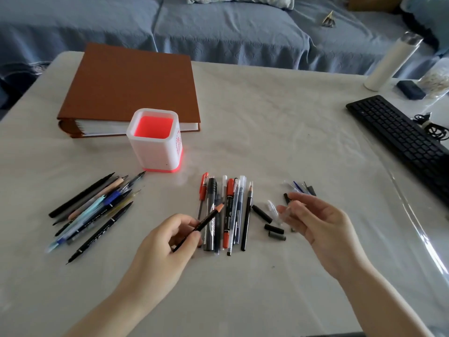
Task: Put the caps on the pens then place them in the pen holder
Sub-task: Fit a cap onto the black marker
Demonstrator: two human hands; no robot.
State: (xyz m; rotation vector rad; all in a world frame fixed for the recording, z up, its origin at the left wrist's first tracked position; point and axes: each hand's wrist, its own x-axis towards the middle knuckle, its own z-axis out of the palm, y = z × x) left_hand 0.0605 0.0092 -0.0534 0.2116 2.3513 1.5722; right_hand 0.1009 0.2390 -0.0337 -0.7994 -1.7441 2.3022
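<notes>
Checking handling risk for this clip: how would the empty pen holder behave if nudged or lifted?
The pen holder looks like plastic and holds nothing, so probably light. Taller than wide, it might tip if pushed near the rim. Its flat square base should not roll.

No text can be read for certain. The pen holder carries red print on its right side, too blurred to make out. White lettering runs along the red-capped marker, the grey marker and a black brush pen, all too small to read.
</notes>
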